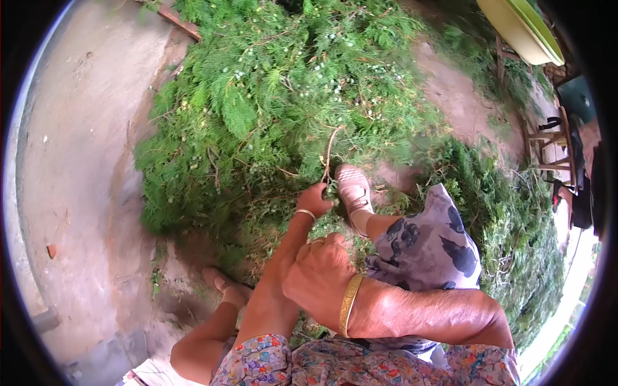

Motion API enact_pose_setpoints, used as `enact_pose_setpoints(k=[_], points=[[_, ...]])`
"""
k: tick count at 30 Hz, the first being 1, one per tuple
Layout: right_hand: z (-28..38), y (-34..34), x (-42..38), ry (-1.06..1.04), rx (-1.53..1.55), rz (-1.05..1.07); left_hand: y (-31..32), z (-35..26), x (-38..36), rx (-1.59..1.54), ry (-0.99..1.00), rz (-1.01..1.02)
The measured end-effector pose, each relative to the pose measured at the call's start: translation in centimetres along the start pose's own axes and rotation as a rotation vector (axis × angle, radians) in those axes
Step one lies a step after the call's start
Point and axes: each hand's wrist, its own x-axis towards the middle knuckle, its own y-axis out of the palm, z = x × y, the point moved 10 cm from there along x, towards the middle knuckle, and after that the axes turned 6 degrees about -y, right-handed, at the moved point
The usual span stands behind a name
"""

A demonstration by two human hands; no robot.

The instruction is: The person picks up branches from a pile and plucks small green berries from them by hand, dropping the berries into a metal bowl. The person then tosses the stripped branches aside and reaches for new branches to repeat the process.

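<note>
My left hand (314, 200), with a pale bangle at the wrist, is closed around a leafy evergreen branch; its bare brown stem (331, 149) rises above my fingers. My right hand (322, 267) wears a ring and is curled into a fist close beside my left forearm. A gold bangle (349, 305) circles that wrist. Whatever my right fingers may hold is hidden beneath them. Beyond my hands spreads a big heap of green evergreen branches (257, 103) dotted with small pale cones or berries.
My feet in pinkish shoes (353, 186) stand among the cuttings. More branches (515, 238) lie to the right. A yellow-green basin (521, 29) is at upper right, near a wooden stool (557, 141) and part of another person. Bare concrete (84, 161) runs along the left.
</note>
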Motion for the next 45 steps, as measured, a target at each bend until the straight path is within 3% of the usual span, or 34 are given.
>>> enact_pose_setpoints(k=[2,5,7,9,11,12,15,17,20,23,25,27,29,31,34,37,39,41,43,45], points=[[0.4,1.9,0.0,0.003,0.075,0.304,1.6,1.2,-1.3,0.124,-0.005,0.0],[1.0,2.0,-0.2,-0.038,0.12,0.334,3.4,2.4,-2.9,0.086,-0.056,-0.046],[1.3,1.8,-0.3,-0.055,0.109,0.331,1.9,2.3,-3.8,0.056,-0.122,-0.208],[1.5,1.8,-0.4,-0.066,0.1,0.331,1.6,2.1,-3.1,0.003,-0.156,-0.209],[1.6,1.7,-0.5,-0.056,0.071,0.271,-0.1,-0.7,-2.2,-0.054,0.106,-0.365],[1.5,2.0,-0.7,-0.049,0.069,0.274,-0.1,-1.5,-1.1,-0.104,0.091,-0.237],[1.5,1.1,-0.7,-0.089,0.012,0.108,-0.9,-3.4,1.1,-0.101,0.148,-0.25],[0.8,1.5,-0.4,-0.033,0.057,0.049,0.8,-3.5,2.4,-0.16,0.037,-0.014],[0.4,1.3,-0.4,-0.015,0.036,0.045,2.0,-3.6,2.6,-0.056,0.103,-0.119],[0.4,1.6,-0.4,-0.027,0.018,0.032,0.3,-3.1,0.7,-0.216,-0.029,-0.157],[0.7,1.5,-0.5,-0.051,0.007,0.012,-0.6,-2.8,0.0,-0.346,0.084,-0.231],[0.2,0.8,-0.5,-0.035,-0.028,-0.011,-3.5,-2.7,-2.5,-0.367,0.107,-0.33],[-0.5,-0.8,-0.5,-0.046,-0.068,-0.03,-6.1,-2.8,-5.1,-0.785,0.099,-0.08],[-1.8,-3.0,-0.6,-0.034,-0.044,-0.069,-11.7,-2.9,-8.6,-0.573,0.212,-0.253],[-4.5,-6.3,-0.6,0.118,0.024,-0.309,-17.7,-1.6,-13.7,-0.648,0.138,-0.217],[-4.9,-7.1,0.0,0.189,0.098,-0.348,-22.9,-1.0,-19.5,-0.672,0.119,-0.349],[-3.7,-7.4,1.2,0.172,0.08,-0.325,-24.5,-2.8,-22.8,-0.648,0.131,-0.26],[-2.6,-5.8,2.7,0.163,0.402,-0.223,-25.7,-4.0,-25.7,-0.707,0.156,-0.294],[-1.8,-5.1,4.4,0.139,0.464,-0.284,-26.1,-5.3,-28.0,-0.661,0.193,-0.292],[-1.1,-3.4,5.9,0.178,0.697,-0.188,-26.3,-6.8,-29.9,-0.702,0.235,-0.315]])
